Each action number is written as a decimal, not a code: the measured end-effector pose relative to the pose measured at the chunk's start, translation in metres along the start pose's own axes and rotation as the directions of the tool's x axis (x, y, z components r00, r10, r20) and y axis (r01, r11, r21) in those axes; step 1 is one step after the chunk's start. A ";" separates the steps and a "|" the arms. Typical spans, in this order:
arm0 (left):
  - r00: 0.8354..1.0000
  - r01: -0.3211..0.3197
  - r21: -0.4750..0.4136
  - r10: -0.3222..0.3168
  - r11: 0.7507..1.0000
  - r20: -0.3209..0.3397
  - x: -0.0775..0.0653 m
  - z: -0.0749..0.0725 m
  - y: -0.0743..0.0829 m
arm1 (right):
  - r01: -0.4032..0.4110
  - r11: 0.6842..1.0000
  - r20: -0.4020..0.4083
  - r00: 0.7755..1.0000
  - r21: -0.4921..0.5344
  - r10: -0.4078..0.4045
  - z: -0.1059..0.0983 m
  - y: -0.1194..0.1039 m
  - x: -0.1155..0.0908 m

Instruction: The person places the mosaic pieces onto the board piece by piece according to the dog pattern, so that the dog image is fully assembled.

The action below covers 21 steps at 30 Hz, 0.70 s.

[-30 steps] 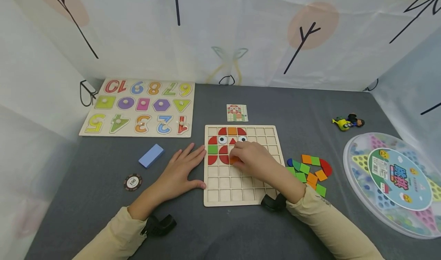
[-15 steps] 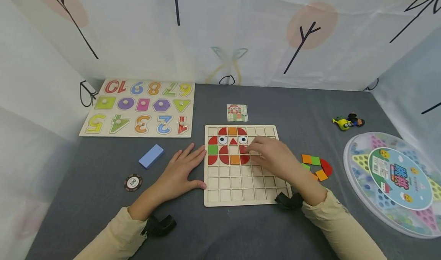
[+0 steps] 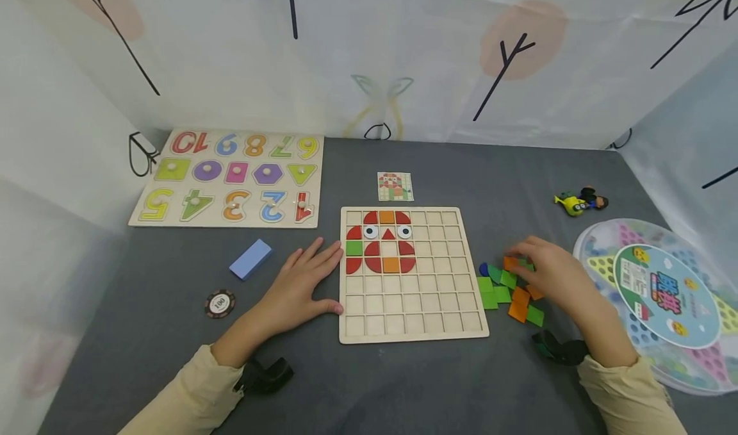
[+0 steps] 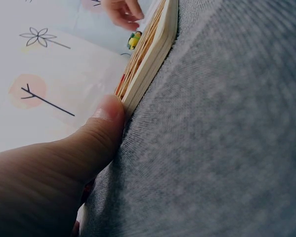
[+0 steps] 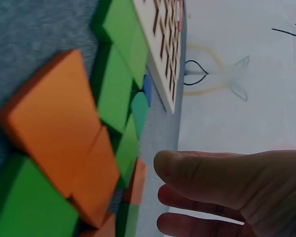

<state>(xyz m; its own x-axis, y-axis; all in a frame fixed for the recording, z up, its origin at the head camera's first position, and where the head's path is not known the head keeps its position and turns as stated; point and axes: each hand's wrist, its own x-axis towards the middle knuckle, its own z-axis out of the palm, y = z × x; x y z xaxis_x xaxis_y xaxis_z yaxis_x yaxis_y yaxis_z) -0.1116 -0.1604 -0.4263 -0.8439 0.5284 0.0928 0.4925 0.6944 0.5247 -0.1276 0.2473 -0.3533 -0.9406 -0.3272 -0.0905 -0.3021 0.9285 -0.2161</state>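
In the head view a wooden grid board (image 3: 428, 305) lies flat, with red, orange and green pieces and two eye discs set in its upper left cells. My left hand (image 3: 298, 287) is spread at the board's left edge; in the left wrist view the thumb (image 4: 101, 133) touches the edge. My right hand (image 3: 548, 271) is over the loose pile to the right, close to an orange square (image 3: 510, 263). The right wrist view shows the fingers (image 5: 197, 180) with nothing visible between them. Green squares (image 3: 487, 294) and orange ones (image 3: 519, 304) lie nearby; the hand hides part of the pile.
A small pattern card (image 3: 394, 186) lies beyond the board. At left are a number puzzle (image 3: 230, 182), a blue block (image 3: 250, 259) and a round chip (image 3: 220, 304). A toy figure (image 3: 579, 201) and a round game box (image 3: 669, 297) are at right.
My right hand has left the board and moved right to the loose pieces. An orange piece and a red one it was at now sit in the grid. The left hand stays put.
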 end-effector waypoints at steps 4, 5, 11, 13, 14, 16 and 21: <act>1.000 -0.001 0.005 0.001 1.000 -0.001 -0.001 0.000 -0.001 | -0.008 1.000 0.045 0.999 -0.006 0.008 0.004 0.003 -0.004; 1.000 -0.003 0.007 0.003 1.000 -0.001 -0.001 0.000 -0.001 | -0.013 1.000 0.049 0.999 -0.013 0.014 0.005 0.003 -0.005; 1.000 -0.018 0.007 0.018 1.000 -0.013 -0.001 0.001 -0.003 | -0.030 0.999 0.049 0.998 -0.030 0.032 0.011 0.001 -0.009; 1.000 -0.015 0.006 0.015 1.000 -0.008 -0.001 0.001 -0.003 | -0.028 0.999 0.048 0.998 -0.025 0.029 0.013 -0.001 -0.009; 1.000 -0.011 0.006 0.011 1.000 -0.003 -0.001 0.001 -0.003 | -0.029 0.999 0.047 0.998 -0.028 0.030 0.013 -0.002 -0.009; 1.000 -0.005 0.009 0.005 1.000 0.008 -0.001 0.001 -0.003 | -0.034 0.998 0.040 0.999 -0.044 0.035 0.015 -0.004 -0.010; 1.000 0.000 0.011 0.000 1.000 0.016 -0.001 0.001 -0.003 | -0.036 0.995 0.037 0.999 -0.096 0.039 0.015 -0.010 -0.010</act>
<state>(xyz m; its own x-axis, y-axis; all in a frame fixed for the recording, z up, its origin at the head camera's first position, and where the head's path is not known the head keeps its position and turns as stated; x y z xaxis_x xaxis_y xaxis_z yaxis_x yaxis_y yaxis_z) -0.1118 -0.1626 -0.4285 -0.8404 0.5362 0.0791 0.4949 0.6995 0.5155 -0.1126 0.2392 -0.3650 -0.9454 -0.2967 -0.1351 -0.2819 0.9521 -0.1180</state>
